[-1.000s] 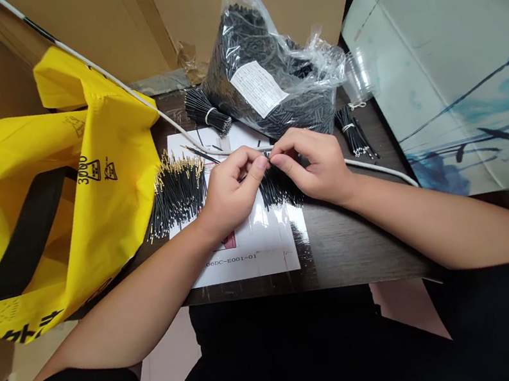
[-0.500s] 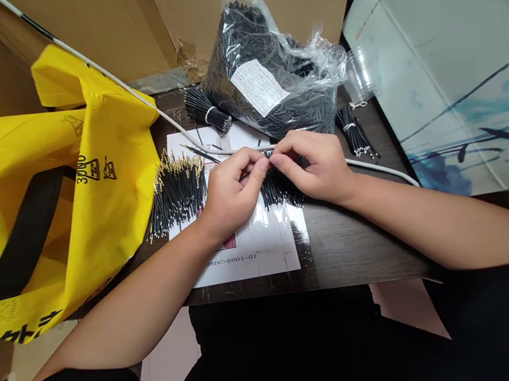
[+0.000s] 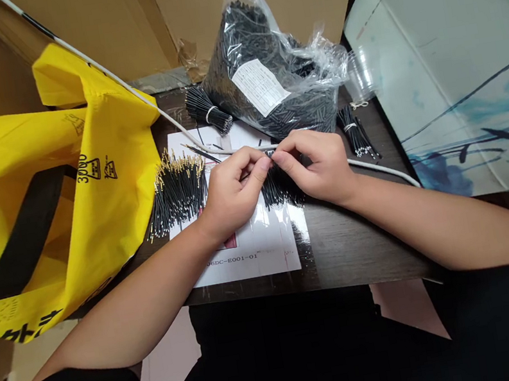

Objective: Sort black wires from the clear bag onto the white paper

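My left hand [image 3: 235, 187] and my right hand [image 3: 317, 164] meet tip to tip above the paper sheet [image 3: 265, 257]. Thumb and forefinger of each are pinched together; whatever lies between them is too small or hidden to name. Under and behind the fingers lies a pile of short black wires [image 3: 274, 192] with silvery ends, partly covered by my right hand. Left of my left hand is a larger pile of black wires with gold-coloured tips [image 3: 178, 187]. A white cable [image 3: 380, 168] runs behind both hands.
Behind stands a clear bag full of black pieces [image 3: 234, 44] with a label. Tied wire bundles lie at its left [image 3: 207, 108] and right [image 3: 355, 133]. A yellow bag [image 3: 124, 141] fills the left; clear plastic cups [image 3: 361, 75] and a pale painted panel [image 3: 461, 84] are right.
Hardly anything differs. Both hands hold the same pinch at the same spot over the table, and the wire piles look unchanged; the whole view has shifted very slightly.
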